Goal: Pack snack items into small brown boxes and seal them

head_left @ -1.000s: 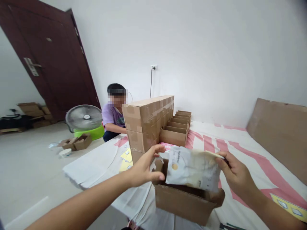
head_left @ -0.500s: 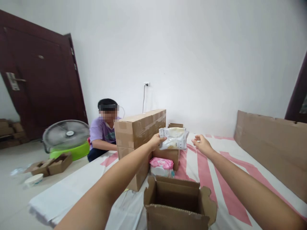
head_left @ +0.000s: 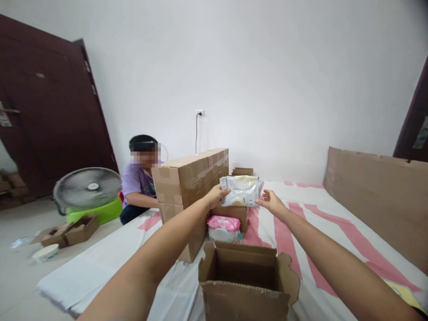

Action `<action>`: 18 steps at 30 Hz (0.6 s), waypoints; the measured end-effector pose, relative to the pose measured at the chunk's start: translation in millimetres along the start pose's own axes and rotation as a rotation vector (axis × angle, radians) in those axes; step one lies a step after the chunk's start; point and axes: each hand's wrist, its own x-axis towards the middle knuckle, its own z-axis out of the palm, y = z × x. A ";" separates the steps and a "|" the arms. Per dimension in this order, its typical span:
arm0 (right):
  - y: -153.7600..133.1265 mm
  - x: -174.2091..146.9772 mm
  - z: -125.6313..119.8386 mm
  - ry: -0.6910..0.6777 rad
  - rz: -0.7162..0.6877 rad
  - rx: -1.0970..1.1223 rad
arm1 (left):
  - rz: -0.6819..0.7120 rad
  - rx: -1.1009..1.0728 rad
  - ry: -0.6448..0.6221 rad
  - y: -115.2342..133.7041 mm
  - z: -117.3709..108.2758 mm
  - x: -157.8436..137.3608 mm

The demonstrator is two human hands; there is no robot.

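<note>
A flat white plastic packet (head_left: pixel 241 191) with printing and a pale yellowish area is held up beyond the open carton. My left hand (head_left: pixel 216 196) is closed on its left edge, thumb on the front. At the packet's lower right edge, my right hand (head_left: pixel 272 203) pinches with thumb and curled fingers. Below the packet, a pink-and-white pack of wipes (head_left: pixel 224 228) lies in front of a brown cardboard box (head_left: pixel 243 216). Nearest to me stands a small open cardboard box (head_left: pixel 245 301), flaps raised; its shadowed bottom is hard to make out.
Taped cartons (head_left: pixel 190 178) are stacked left of the packet. Behind them sits a person in a purple shirt (head_left: pixel 137 180). A fan (head_left: pixel 88 187) with a green base and several open boxes (head_left: pixel 80 227) occupy the floor. A cardboard panel (head_left: pixel 377 200) borders the striped sheet (head_left: pixel 284 236) on the right.
My right hand has moved left, from apart from the packet to its right edge. The left hand keeps its hold. The view has shifted slightly.
</note>
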 end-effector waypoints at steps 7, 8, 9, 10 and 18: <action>-2.9 -23.0 4.7 -0.096 0.007 0.348 | -0.047 -0.077 -0.103 1.8 29.9 -28.6; -1.9 -23.1 4.7 -0.083 0.008 0.371 | -0.051 -0.081 -0.106 3.2 31.9 -29.6; -0.9 -22.1 5.2 -0.068 0.007 0.387 | -0.052 -0.084 -0.106 4.8 33.6 -29.9; 0.1 -20.0 6.0 -0.054 0.005 0.397 | -0.049 -0.086 -0.102 6.5 35.2 -29.7; 7.6 -14.1 13.4 0.013 0.034 0.367 | -0.044 -0.055 -0.078 9.4 43.7 -39.2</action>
